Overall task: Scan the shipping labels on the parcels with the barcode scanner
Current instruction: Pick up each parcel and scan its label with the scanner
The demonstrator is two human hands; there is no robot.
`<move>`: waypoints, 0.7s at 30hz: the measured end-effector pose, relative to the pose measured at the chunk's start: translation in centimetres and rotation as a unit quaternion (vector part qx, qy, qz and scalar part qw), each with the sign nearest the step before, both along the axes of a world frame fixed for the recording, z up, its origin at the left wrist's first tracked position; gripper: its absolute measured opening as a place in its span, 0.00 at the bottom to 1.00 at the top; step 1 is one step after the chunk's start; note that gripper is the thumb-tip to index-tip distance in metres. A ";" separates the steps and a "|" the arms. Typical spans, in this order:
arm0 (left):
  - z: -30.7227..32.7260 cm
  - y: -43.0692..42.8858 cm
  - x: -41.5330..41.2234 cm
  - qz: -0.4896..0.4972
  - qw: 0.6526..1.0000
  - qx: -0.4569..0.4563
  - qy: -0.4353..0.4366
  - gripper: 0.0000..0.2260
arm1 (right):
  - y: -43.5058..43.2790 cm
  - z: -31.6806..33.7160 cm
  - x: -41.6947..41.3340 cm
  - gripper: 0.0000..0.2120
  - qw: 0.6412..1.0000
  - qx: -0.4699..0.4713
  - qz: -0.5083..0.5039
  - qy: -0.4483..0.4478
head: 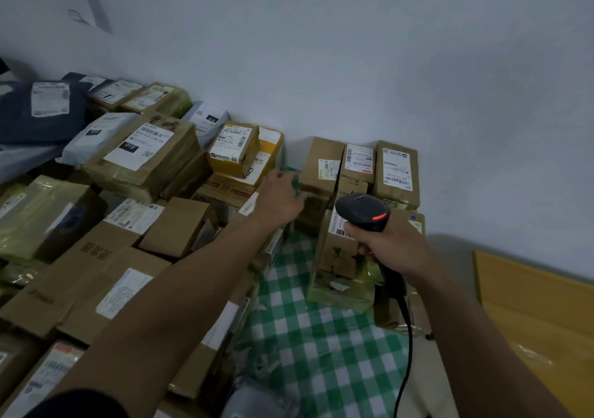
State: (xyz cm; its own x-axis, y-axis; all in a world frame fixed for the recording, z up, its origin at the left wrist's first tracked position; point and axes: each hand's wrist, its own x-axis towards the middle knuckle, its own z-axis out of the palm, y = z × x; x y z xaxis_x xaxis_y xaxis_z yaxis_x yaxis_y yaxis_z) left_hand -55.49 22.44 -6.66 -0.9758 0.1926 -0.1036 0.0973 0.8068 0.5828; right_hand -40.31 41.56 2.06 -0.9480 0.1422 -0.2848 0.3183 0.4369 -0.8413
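My right hand (390, 245) grips a black barcode scanner (363, 211) whose red light is lit; its cable (406, 337) hangs down toward me. The scanner's head hovers over a brown parcel (339, 260) with a white label (337, 224) on its top edge. My left hand (278, 197) stretches forward, blurred, fingers extended at a small brown parcel (310, 208); I see nothing in it. Three labelled brown parcels (397, 173) stand behind it against the wall. A big heap of labelled parcels (141, 157) fills the left side.
A green and white checked cloth (321, 337) covers the surface between the two groups of parcels. A wooden board (540, 305) lies at the right edge. A white wall (353, 63) closes off the back. Dark and grey mailer bags (41, 112) sit far left.
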 end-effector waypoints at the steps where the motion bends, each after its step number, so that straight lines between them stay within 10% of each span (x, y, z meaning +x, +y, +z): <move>1: 0.3 1.4 -0.6 0.016 0.998 0.051 -0.023 0.26 | 0.3 -0.2 -0.2 0.10 1.000 -0.010 -0.001 -0.007; 13: -2.5 6.1 -5.7 0.088 0.968 0.163 -0.169 0.09 | 2.3 -2.5 -2.1 0.11 0.998 -0.044 -0.008 -0.032; 21: -2.9 5.5 -6.1 0.186 0.925 0.278 -0.178 0.22 | 2.3 -3.3 -2.3 0.10 0.999 -0.029 -0.006 -0.041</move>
